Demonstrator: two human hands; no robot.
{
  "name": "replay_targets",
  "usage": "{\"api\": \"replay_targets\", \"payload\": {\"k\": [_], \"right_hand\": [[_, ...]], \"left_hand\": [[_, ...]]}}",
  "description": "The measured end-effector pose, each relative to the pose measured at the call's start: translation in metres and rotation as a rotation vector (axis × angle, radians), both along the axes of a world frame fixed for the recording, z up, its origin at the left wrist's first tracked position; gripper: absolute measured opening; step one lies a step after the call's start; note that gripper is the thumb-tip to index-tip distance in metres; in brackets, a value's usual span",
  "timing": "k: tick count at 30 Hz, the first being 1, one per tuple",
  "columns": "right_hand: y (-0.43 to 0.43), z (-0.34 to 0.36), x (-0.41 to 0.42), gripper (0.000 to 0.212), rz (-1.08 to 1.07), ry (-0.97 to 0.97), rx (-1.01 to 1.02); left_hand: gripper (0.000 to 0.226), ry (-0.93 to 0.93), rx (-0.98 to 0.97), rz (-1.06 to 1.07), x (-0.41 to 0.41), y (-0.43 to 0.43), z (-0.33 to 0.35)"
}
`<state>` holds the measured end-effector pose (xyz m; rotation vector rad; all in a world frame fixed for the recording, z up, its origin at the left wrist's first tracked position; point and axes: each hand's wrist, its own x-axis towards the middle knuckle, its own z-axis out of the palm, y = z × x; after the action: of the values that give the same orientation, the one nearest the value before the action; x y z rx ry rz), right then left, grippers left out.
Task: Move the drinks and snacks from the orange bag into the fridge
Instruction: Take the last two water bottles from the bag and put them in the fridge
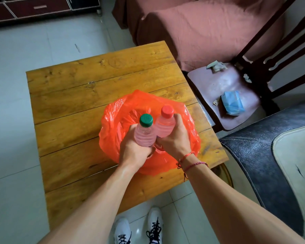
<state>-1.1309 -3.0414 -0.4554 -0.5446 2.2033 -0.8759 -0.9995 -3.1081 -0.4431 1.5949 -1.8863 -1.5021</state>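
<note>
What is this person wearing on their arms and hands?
Both forearms are bare: no sleeves, no gloves. The wrist of the right hand carries a thin red cord bracelet and a braided pink-red bracelet with loose knotted ends. The left hand wears nothing.

The bag (pixel 113 117) is bright translucent orange. The green-capped bottle (pixel 145 136) and the red-capped bottle (pixel 165 127) both look pale pink through clear ribbed plastic, and their caps are dark green and red. The surface (pixel 95 81) is honey-yellow wood with dark knots and grain lines. The wrist strings (pixel 188 156) are red and pink. The shoes (pixel 155 224) are white with black laces. The floor (pixel 16 120) is pale grey tile.
</note>
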Motion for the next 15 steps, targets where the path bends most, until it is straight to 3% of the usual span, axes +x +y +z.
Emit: {"api": "replay_targets", "payload": {"k": [2, 4, 10, 15], "right_hand": [[-0.006, 0.025, 0.011, 0.061, 0.04, 0.137, -0.108], [-0.01, 0.052, 0.021, 0.067, 0.058, 0.163, -0.158], [-0.007, 0.12, 0.031, 0.059, 0.073, 0.171, -0.158], [-0.004, 0.187, 0.037, 0.064, 0.096, 0.104, -0.298]], "left_hand": [[0.051, 0.032, -0.046, 0.028, 0.009, -0.001, 0.016], [0.054, 0.081, -0.075, 0.044, 0.017, -0.002, 0.032], [0.059, 0.179, -0.162, 0.048, 0.04, -0.009, 0.094], [0.066, 0.27, -0.174, 0.034, 0.056, -0.018, 0.162]]}}
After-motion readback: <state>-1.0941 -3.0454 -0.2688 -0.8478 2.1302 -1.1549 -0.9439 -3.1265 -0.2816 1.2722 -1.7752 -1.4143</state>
